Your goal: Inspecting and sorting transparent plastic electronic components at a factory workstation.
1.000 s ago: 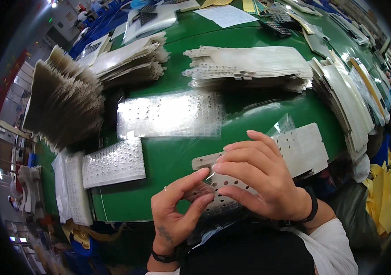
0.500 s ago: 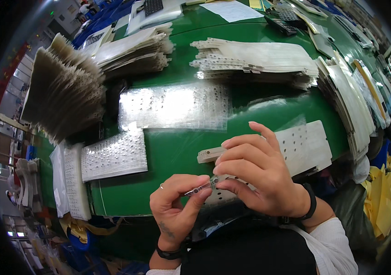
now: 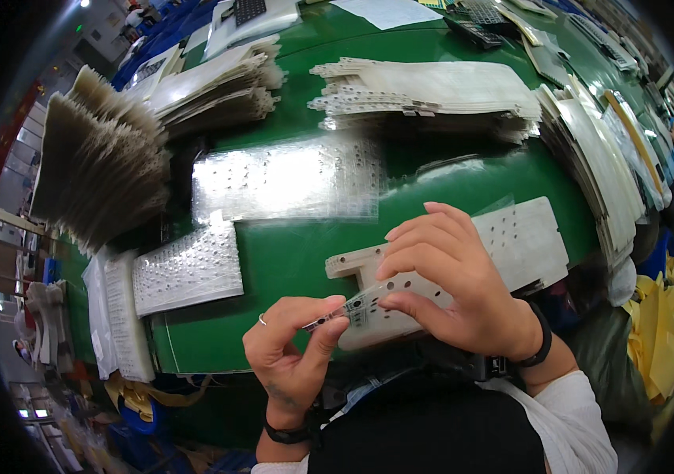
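Between its thumb and index finger, my left hand (image 3: 293,347) pinches one end of a small clear plastic strip with dark round marks (image 3: 357,308). My right hand (image 3: 459,292) hovers at the strip's other end, its thumb and fingers apart, with nothing visible between them. Under the right hand lies a notched whitish flat sheet with dark holes (image 3: 530,245), partly covered by that hand. Left of the hands is a clear dotted sheet stack (image 3: 191,268). Beyond it lies a glossy transparent sheet with rows of dots (image 3: 289,182).
The green table (image 3: 282,257) carries stacks of thin whitish sheets at the far left (image 3: 100,158), at the back (image 3: 440,87) and at the right (image 3: 590,158). A calculator (image 3: 475,31) lies at the back. Yellow material (image 3: 657,347) hangs beyond the right edge.
My right thumb and fingers have parted from the strip, which stays in my left hand. The whole view has shifted slightly, so the table things appear a little further left.
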Demonstrator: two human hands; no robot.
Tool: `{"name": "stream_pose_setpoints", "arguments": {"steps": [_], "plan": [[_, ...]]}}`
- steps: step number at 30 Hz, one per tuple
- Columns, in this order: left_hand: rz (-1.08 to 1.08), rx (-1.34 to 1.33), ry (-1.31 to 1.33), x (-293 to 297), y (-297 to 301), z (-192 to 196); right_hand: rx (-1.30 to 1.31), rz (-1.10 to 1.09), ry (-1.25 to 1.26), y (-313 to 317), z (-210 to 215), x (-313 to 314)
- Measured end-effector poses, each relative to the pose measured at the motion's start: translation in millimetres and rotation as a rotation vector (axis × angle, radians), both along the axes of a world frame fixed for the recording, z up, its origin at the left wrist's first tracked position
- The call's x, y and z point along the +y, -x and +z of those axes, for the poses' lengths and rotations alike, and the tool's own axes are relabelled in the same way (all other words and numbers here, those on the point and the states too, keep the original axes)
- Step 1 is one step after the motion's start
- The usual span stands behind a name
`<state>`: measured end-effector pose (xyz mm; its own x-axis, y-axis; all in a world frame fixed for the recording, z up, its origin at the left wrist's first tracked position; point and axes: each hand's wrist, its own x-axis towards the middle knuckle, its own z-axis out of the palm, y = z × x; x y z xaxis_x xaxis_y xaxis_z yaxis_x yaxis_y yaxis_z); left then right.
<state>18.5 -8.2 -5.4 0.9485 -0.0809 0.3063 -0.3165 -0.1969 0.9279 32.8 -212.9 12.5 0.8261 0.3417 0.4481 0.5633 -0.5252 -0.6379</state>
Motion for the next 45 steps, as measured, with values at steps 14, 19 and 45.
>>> {"name": "stream_pose_setpoints", "arguments": {"steps": [14,19,45], "plan": [[0.006,-0.031,-0.045,-0.8,-1.8,-3.7,-0.054,-0.052,0.075,4.7,-2.5,-2.0],[0.070,-0.024,-0.001,-4.1,-1.7,-4.4,-0.094,-0.070,0.093,7.3,1.1,-2.2],[0.108,-0.076,-0.017,4.7,3.3,-0.9,-0.194,0.103,-0.062,-4.0,17.6,29.0]]}}
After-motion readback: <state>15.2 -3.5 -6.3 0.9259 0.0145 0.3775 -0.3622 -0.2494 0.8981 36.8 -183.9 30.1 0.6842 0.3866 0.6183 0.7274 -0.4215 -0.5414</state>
